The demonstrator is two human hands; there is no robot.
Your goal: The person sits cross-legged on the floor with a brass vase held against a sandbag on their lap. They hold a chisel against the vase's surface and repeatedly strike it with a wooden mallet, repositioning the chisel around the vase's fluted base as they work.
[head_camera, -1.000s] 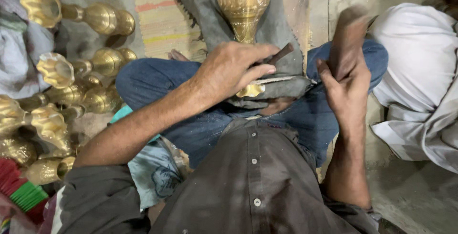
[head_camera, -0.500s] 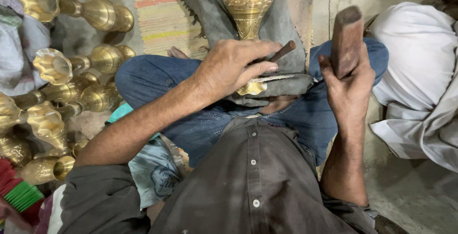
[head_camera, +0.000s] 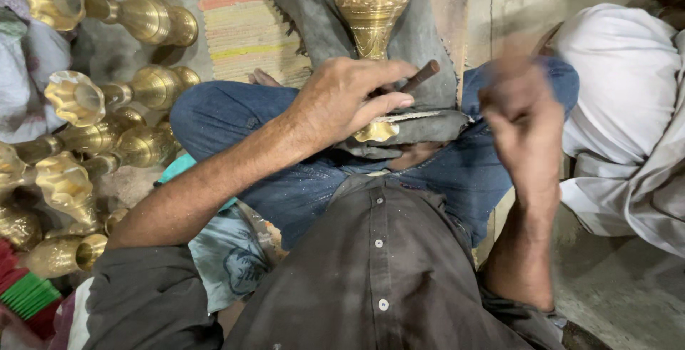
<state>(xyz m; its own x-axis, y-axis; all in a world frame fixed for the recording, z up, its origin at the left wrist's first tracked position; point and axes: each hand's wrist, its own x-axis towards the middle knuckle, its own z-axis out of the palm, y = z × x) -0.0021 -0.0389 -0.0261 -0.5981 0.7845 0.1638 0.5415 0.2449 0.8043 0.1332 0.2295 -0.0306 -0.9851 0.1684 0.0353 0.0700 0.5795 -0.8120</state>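
A large engraved brass vase point(head_camera: 371, 0) lies on a grey cloth point(head_camera: 307, 7) across my lap, its narrow end pointing toward me. My left hand point(head_camera: 349, 97) pinches a short dark metal punch point(head_camera: 422, 76) and sets its tip against the vase's neck. To the right of the vase, my right hand point(head_camera: 524, 125) is a closed fist. It is smeared by motion, and the wooden-handled hammer it grips is mostly lost in the blur.
Several finished brass vases point(head_camera: 143, 18) lie in a heap on the floor at the left. A striped mat point(head_camera: 242, 22) is behind my knee. A person in white clothing point(head_camera: 621, 72) sits close at the right. A red-and-green brush point(head_camera: 28, 296) lies at the lower left.
My right hand held the hammer raised and has swung down toward the punch, now blurred. The left hand keeps the punch on the vase.
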